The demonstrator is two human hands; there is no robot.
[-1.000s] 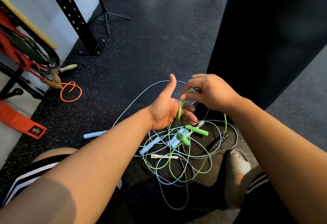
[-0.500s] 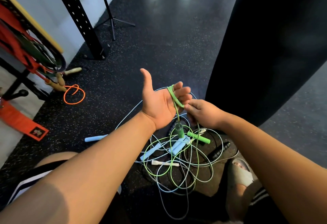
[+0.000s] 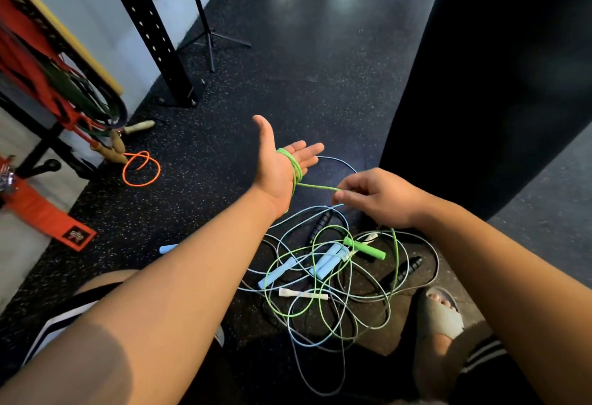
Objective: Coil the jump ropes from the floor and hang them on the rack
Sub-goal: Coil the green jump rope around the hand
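My left hand is spread flat, green jump rope wrapped around the palm. My right hand pinches the taut strand; I should feed even loops while the rest lies tangled on the floor below.

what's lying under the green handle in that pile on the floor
The green handle lies on top of the tangle, crossing a white handle and thin grey and light blue cords, beside the light blue handles. Whatever sits directly beneath its middle is covered.
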